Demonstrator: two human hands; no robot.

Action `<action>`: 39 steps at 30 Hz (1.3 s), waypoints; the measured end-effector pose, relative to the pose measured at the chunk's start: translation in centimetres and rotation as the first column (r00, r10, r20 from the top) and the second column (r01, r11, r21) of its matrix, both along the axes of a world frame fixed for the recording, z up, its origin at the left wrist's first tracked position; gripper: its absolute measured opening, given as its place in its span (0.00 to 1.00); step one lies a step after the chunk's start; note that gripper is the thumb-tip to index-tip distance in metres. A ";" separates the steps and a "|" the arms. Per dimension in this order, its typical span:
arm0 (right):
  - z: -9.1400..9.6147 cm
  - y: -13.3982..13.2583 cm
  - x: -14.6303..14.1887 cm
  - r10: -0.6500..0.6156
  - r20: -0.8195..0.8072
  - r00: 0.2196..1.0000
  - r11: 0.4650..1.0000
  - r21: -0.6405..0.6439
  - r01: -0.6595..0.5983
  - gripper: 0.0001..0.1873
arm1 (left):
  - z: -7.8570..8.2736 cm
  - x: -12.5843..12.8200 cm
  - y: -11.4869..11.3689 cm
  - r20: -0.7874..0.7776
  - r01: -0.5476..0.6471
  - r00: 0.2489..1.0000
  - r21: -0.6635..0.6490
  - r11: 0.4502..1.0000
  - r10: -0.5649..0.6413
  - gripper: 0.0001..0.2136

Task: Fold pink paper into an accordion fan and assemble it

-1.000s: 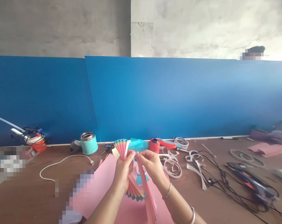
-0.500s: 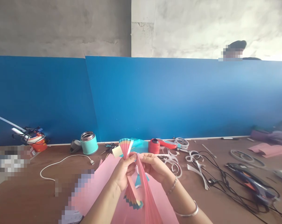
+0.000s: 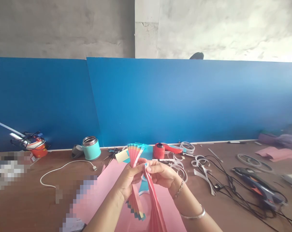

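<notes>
Pleats look done on the rainbow fan (image 3: 134, 154) and pink strip (image 3: 154, 203); strip's lower end is out of frame, so remainder unclear. Count: one fan, one strip, one turquoise jar (image 3: 92, 150). Your left hand (image 3: 126, 178) holds the fan's waist, right hand (image 3: 164, 174) pinches the strip's top, above the bench (image 3: 37, 206).

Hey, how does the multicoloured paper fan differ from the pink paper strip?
The multicoloured paper fan has yellow and blue end bands; the pink paper strip looks mostly pink. The fan flares above and below the left hand; the strip, pinched at its top, hangs past the bottom edge. Both are pleated.
</notes>
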State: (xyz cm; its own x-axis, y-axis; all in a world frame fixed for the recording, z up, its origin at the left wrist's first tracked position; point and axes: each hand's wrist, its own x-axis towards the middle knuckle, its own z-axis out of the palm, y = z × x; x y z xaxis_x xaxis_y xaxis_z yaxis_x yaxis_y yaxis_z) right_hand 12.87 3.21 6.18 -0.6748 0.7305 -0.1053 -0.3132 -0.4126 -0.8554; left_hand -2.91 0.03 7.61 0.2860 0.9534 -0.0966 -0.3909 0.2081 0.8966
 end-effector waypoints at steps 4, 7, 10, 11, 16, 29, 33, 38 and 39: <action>0.8 -0.2 0.7 -0.126 0.029 0.992 0.990 0.069 0.124 0.12 | 0.2 0.2 -0.2 0.046 -0.086 0.995 -0.016 0.996 0.087 0.18; 1.6 -0.4 1.3 -0.182 0.004 0.983 0.976 0.118 0.180 0.10 | 0.4 0.4 -0.2 0.000 -0.108 0.994 -0.024 0.994 0.108 0.18; 2.1 -0.7 1.6 -0.171 -0.040 0.985 0.980 0.099 0.174 0.10 | 0.7 0.6 -0.4 -0.067 -0.130 0.989 0.019 0.991 0.131 0.20; 2.1 -0.7 1.6 -0.167 -0.061 0.984 0.982 0.084 0.172 0.11 | 0.8 0.6 -0.5 -0.079 -0.129 0.988 0.037 0.991 0.132 0.21; 2.0 -0.7 0.9 -0.200 -0.138 0.970 0.975 0.070 0.211 0.13 | 0.9 0.7 -0.7 -0.074 0.018 0.997 0.011 1.000 -0.017 0.23; 1.9 -0.9 -0.4 -0.309 -0.110 0.945 0.947 0.061 0.316 0.13 | -0.2 1.0 -0.7 -0.096 0.172 0.979 -0.071 0.983 -0.178 0.26; 2.2 -1.0 -0.6 -0.311 -0.108 0.944 0.945 0.071 0.319 0.15 | -0.2 1.0 -0.8 -0.053 0.180 0.981 -0.071 0.981 -0.184 0.26; 2.3 -1.0 -0.6 -0.327 -0.102 0.939 0.937 0.092 0.337 0.14 | -0.2 1.0 -0.9 -0.061 0.206 0.976 -0.062 0.977 -0.210 0.26; 2.3 -1.0 -0.6 -0.330 -0.100 0.939 0.936 0.095 0.339 0.14 | -0.2 1.0 -0.9 -0.063 0.204 0.976 -0.066 0.977 -0.208 0.26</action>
State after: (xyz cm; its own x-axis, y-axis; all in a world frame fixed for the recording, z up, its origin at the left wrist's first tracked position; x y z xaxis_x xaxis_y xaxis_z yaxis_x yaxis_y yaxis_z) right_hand 12.27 2.17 8.45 -0.3919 0.9194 0.0328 -0.4876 -0.1773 -0.8549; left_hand -1.92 -0.84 7.38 0.4662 0.8668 -0.1770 -0.2719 0.3308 0.9037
